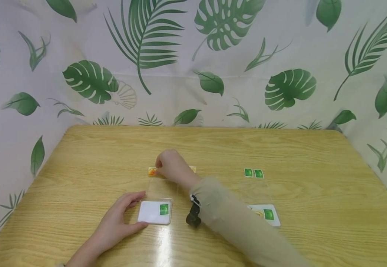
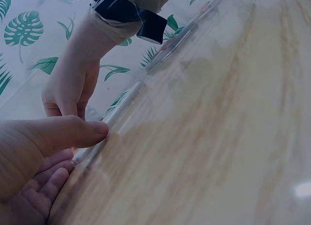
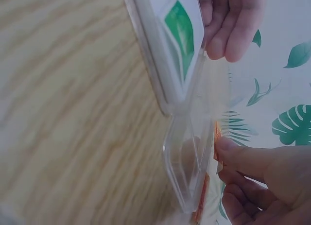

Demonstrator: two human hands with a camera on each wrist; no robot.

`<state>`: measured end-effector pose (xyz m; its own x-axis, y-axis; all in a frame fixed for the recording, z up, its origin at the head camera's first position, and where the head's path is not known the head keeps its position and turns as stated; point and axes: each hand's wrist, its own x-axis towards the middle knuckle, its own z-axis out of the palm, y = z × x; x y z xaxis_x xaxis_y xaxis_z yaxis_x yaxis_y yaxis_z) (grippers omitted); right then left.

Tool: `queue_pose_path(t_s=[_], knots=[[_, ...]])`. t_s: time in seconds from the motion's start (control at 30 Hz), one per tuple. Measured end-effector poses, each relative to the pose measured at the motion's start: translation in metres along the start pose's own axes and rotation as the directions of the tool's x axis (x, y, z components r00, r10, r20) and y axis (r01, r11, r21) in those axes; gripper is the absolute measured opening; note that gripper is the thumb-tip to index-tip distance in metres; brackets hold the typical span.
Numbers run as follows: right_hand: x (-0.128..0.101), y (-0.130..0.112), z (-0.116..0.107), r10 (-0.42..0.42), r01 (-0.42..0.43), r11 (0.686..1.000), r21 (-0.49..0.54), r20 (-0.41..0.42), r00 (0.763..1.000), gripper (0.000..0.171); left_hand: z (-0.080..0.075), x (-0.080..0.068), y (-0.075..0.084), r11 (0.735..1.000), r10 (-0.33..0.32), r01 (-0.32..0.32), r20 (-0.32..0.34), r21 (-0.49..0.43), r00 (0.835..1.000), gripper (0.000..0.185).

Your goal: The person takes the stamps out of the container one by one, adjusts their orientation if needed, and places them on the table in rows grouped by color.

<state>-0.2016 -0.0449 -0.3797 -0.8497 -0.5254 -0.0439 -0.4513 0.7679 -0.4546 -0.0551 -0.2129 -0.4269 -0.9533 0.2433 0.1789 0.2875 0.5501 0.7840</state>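
The clear hinged case (image 1: 158, 200) lies open at the table's (image 1: 80, 155) centre, its white card with a green sticker at the near end. Your right hand (image 1: 170, 167) pinches the orange tab (image 1: 152, 171) at the lid's 12 o'clock edge, likely to peel film. Your left hand (image 1: 121, 218), fingers relaxed, steadies the base from 9 o'clock. A second case (image 1: 265, 213) sits at 3 o'clock.

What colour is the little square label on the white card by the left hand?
Green; the square label on the white card shows best in the head view.
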Motion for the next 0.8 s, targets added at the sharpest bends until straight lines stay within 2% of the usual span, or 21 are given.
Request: queue_pose_path(t_s=[0.27,0.5,0.8], knots=[[0.0032,-0.0023,0.0052,0.000,0.000,1.000,-0.031,-0.001,1.000,0.012,0.0002,-0.0005,-0.0006,1.000,0.010,-0.010,-0.009,0.008,1.000,0.069],[0.0013,-0.0027,0.0059,-0.036,0.035,0.997,-0.068,-0.020,0.999,0.012,0.0006,-0.0007,-0.0003,1.000,0.015,-0.015,-0.013,0.009,1.000,0.067],[-0.0021,-0.0031,0.0024,-0.012,0.011,0.999,-0.036,-0.027,1.000,0.016,0.0015,-0.0003,-0.0023,0.999,0.040,-0.040,-0.021,0.016,0.999,0.067]])
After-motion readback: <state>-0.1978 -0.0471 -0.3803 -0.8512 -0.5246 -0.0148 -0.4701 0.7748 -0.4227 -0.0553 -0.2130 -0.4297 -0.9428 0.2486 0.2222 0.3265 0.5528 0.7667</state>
